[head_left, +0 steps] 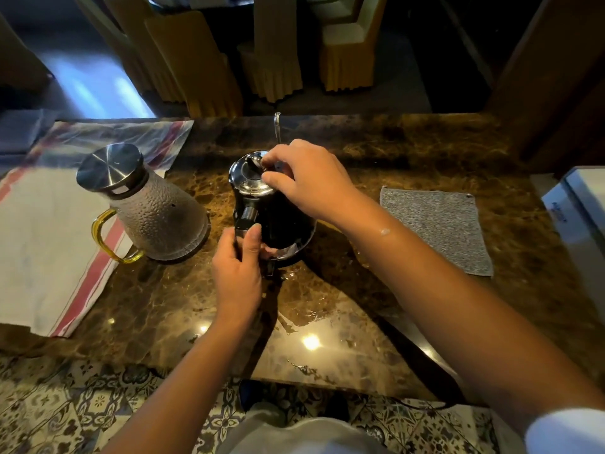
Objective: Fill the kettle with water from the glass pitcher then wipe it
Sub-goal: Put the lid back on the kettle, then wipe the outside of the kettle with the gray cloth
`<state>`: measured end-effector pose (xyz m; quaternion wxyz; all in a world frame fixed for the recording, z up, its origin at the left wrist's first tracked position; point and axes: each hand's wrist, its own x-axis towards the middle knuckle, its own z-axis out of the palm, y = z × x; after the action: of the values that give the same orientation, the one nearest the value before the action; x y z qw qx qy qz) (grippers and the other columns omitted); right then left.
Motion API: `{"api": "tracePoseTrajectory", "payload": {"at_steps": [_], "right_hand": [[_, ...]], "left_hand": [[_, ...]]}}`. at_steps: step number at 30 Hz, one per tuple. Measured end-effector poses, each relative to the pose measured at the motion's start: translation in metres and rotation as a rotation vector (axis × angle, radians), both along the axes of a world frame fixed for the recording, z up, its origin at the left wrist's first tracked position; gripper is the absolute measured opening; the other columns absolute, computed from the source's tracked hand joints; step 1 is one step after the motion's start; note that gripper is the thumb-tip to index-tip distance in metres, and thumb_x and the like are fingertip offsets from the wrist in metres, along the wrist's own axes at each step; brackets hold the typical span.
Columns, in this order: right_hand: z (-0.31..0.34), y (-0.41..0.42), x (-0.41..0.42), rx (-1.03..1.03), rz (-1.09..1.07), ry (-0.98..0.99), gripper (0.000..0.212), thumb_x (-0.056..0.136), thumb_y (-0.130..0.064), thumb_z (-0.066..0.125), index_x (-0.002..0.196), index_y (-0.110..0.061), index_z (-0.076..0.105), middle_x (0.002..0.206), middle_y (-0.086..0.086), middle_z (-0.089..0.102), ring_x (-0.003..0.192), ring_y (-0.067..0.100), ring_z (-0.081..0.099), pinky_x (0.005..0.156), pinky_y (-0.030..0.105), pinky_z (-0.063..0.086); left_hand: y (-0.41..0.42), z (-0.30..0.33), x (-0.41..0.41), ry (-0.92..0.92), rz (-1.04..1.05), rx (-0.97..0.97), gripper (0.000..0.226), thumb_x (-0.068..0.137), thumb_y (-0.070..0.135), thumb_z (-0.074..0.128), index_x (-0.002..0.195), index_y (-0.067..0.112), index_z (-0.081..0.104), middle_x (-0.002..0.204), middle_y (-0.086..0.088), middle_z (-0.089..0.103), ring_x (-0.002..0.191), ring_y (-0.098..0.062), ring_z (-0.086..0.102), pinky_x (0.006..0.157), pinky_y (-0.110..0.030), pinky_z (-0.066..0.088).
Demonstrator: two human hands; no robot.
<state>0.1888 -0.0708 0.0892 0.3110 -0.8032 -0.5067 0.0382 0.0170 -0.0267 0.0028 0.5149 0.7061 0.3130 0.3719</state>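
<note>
Kettle (278,217) sits upright mid-worktop (376,152), dark body, shiny metal lid (250,175) on top, thin spout (277,127) pointing away from the person. Left hand (239,267) grips the kettle handle (246,219) on the near side, thumb up along it. Right hand (306,180) is over the lid, fingertips pinching the lid knob; lid looks seated.

Glass pitcher (154,211) stands just left of the kettle, apart from it, metal cap on, yellow handle (108,235) facing the near left. Its base sits partly on a white cloth with red stripes (49,244) covering the left of the worktop. Water level can't be read through the textured glass.

Grey wiping cloth (438,227) lies flat to the right of the kettle, well apart, under no hand. The right forearm crosses between it and the kettle. White box (576,208) at far right edge. Draped chairs (278,60) behind the worktop, patterned floor tiles (82,404) below.
</note>
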Motion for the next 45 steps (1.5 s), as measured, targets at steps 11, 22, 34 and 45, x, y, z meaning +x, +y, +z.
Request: {"api": "tracePoseTrajectory", "payload": {"at_steps": [11, 22, 34, 45], "right_hand": [[-0.029, -0.121, 0.025, 0.154, -0.196, 0.135, 0.031, 0.098, -0.033, 0.068, 0.128, -0.026, 0.066, 0.116, -0.006, 0.063, 0.093, 0.008, 0.063, 0.079, 0.022, 0.051], [-0.119, -0.167, 0.077, -0.214, -0.743, 0.082, 0.060, 0.101, -0.044, 0.056, 0.153, -0.015, 0.046, 0.169, 0.012, 0.029, 0.156, 0.030, 0.025, 0.125, 0.045, 0.023], [-0.151, -0.125, 0.080, -0.547, -0.747, -0.002, 0.086, 0.098, -0.078, 0.022, 0.166, -0.025, 0.018, 0.175, 0.010, 0.010, 0.161, 0.031, 0.005, 0.128, 0.057, 0.003], [-0.154, -0.133, 0.025, -0.291, -0.646, -0.001, 0.042, 0.111, -0.038, 0.039, 0.149, -0.030, 0.056, 0.165, 0.002, 0.042, 0.157, 0.028, 0.027, 0.127, 0.051, 0.015]], "left_hand": [[0.024, 0.018, -0.015, 0.085, -0.276, -0.088, 0.033, 0.099, 0.053, 0.056, 0.094, 0.022, 0.065, 0.082, -0.007, 0.074, 0.081, -0.029, 0.074, 0.075, -0.041, 0.058], [0.022, 0.006, 0.005, -0.069, -0.340, -0.321, 0.040, 0.095, 0.041, 0.050, 0.068, 0.012, 0.049, 0.049, 0.002, 0.044, 0.045, -0.016, 0.040, 0.047, -0.026, 0.034], [0.045, 0.009, 0.004, -0.031, -0.599, -0.421, 0.038, 0.091, 0.042, 0.050, 0.061, 0.018, 0.051, 0.045, -0.001, 0.038, 0.040, -0.017, 0.033, 0.046, -0.025, 0.031], [0.054, 0.009, -0.001, -0.025, -0.705, -0.393, 0.037, 0.099, 0.034, 0.045, 0.071, 0.011, 0.048, 0.049, 0.000, 0.043, 0.044, -0.018, 0.037, 0.047, -0.027, 0.034]]}}
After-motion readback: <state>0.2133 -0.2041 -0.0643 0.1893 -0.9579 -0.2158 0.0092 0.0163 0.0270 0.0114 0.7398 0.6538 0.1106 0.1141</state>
